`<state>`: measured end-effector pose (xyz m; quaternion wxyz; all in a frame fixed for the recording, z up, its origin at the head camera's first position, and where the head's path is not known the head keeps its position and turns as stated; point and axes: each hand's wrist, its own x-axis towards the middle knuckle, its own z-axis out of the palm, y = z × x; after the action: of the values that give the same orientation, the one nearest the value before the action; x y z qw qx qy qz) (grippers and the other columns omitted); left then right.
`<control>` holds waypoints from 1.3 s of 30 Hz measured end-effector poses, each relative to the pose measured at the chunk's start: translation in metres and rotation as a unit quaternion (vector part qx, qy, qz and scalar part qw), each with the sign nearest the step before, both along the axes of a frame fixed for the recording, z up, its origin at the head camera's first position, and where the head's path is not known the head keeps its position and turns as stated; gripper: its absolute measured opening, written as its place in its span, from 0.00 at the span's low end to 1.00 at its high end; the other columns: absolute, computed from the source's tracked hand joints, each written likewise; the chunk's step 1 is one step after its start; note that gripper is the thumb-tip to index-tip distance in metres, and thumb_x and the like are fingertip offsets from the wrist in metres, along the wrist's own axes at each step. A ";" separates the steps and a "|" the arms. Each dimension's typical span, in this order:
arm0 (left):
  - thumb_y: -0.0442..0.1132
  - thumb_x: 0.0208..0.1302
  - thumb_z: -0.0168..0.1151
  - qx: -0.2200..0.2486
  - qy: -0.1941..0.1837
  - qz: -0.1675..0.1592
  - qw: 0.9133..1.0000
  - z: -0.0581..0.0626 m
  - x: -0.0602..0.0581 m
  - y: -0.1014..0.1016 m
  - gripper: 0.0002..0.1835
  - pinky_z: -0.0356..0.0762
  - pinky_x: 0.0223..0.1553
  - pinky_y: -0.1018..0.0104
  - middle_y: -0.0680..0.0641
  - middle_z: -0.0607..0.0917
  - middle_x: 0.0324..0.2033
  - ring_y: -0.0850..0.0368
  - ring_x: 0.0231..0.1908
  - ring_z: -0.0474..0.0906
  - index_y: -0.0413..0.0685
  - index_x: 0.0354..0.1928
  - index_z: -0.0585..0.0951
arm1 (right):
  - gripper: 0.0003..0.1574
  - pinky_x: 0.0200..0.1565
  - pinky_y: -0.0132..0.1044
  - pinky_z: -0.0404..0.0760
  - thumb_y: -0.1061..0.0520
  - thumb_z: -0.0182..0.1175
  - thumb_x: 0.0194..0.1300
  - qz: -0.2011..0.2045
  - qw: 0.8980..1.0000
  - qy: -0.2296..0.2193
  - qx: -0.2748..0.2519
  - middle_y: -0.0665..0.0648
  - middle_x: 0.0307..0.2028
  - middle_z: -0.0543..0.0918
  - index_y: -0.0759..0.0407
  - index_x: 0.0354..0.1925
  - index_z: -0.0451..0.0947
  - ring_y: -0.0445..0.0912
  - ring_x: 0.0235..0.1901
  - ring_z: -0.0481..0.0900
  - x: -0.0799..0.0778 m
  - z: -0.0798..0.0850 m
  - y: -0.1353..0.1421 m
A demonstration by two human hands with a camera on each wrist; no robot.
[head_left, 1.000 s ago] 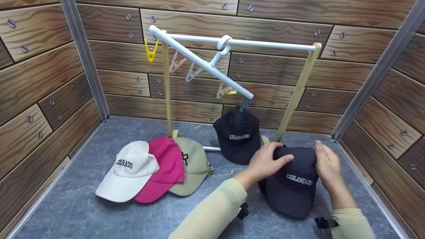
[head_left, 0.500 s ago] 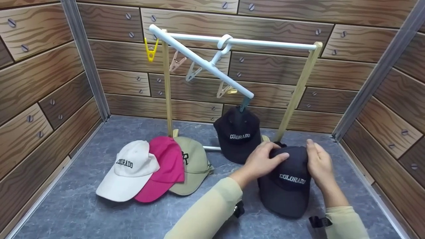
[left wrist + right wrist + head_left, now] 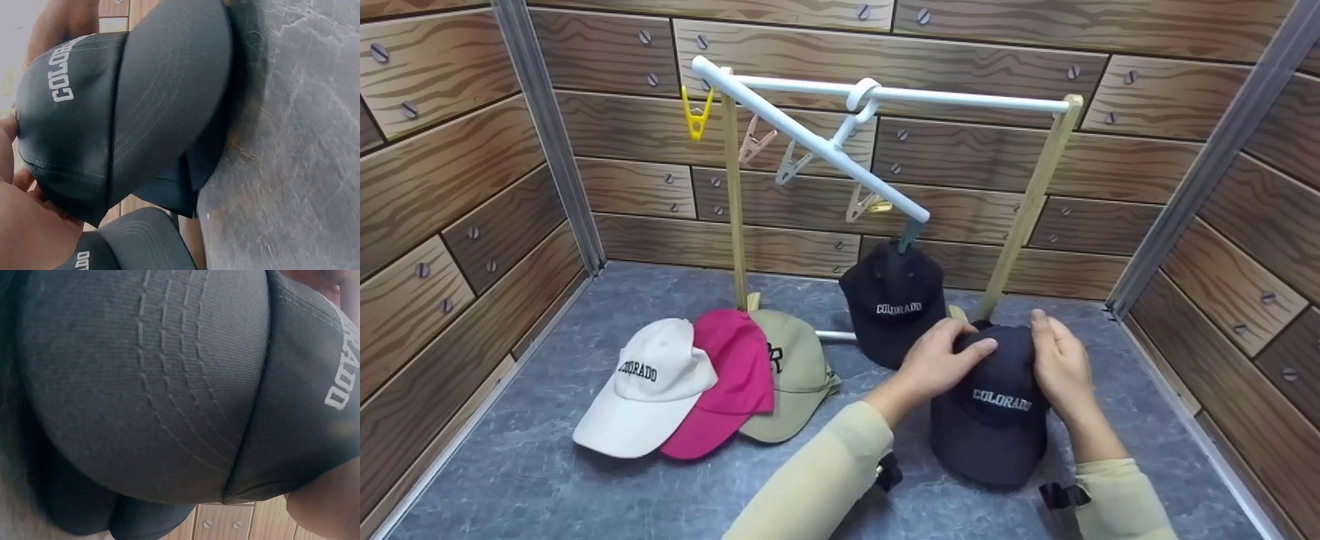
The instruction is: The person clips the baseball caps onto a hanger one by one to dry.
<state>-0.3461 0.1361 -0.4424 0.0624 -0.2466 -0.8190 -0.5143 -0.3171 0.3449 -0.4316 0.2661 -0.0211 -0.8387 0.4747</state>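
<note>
A dark cap (image 3: pixel 990 442) with white COLORADO lettering is between both hands at the right, front and brim facing the camera. My left hand (image 3: pixel 934 361) grips its upper left side, thumb over the front and fingers behind. On the opposite side, my right hand (image 3: pixel 1063 369) holds the crown, much of its grip hidden by the cap. Below this brim, the left wrist view shows part of another dark cap (image 3: pixel 169 183). A similar dark COLORADO cap (image 3: pixel 898 326) hangs just behind my left hand from a dark clip (image 3: pixel 910 235) on the white hanger (image 3: pixel 802 135).
White (image 3: pixel 652 390), pink (image 3: pixel 735 360) and khaki (image 3: pixel 795 397) caps overlap on the grey surface at left. The tilted hanger hooks on a white rail (image 3: pixel 975 99) between wooden posts (image 3: pixel 1027 210). A yellow clip (image 3: pixel 697 118) and several paler clips dangle from it. Wood-patterned walls surround the area.
Both hands have moved left together with the dark cap, bringing it closer to the hanging cap. The other caps and the rack stay put.
</note>
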 end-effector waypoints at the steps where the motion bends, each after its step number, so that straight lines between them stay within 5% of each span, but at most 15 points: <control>1: 0.62 0.79 0.67 0.002 -0.004 -0.001 1.000 0.001 0.001 -0.001 0.22 0.78 0.63 0.66 0.58 0.87 0.50 0.63 0.54 0.83 0.53 0.57 0.89 | 0.36 0.42 0.36 0.71 0.36 0.48 0.90 0.002 1.000 -0.002 -0.001 0.51 0.31 0.79 0.64 0.38 0.79 0.44 0.36 0.75 0.000 0.000 -0.001; 16: 0.53 0.78 0.71 0.073 -0.004 -0.037 0.997 0.000 0.002 -0.025 0.16 0.79 0.55 0.67 0.55 0.89 0.44 0.64 0.45 0.82 0.47 0.48 0.90 | 0.34 0.35 0.37 0.70 0.39 0.51 0.90 0.028 0.999 0.014 0.004 0.51 0.25 0.71 0.61 0.30 0.70 0.45 0.29 0.71 -0.004 0.001 -0.023; 39: 0.45 0.76 0.75 0.156 -0.014 -0.035 0.987 -0.006 0.007 -0.046 0.12 0.77 0.47 0.68 0.57 0.86 0.35 0.66 0.38 0.78 0.44 0.37 0.89 | 0.32 0.35 0.37 0.70 0.41 0.52 0.90 0.050 0.998 0.019 0.026 0.51 0.25 0.73 0.60 0.31 0.74 0.47 0.29 0.73 -0.009 0.002 -0.048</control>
<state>-0.3388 0.0903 -0.4480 0.0704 -0.2552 -0.7200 -0.6415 -0.3261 0.2970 -0.4291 0.2583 0.0364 -0.8457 0.4655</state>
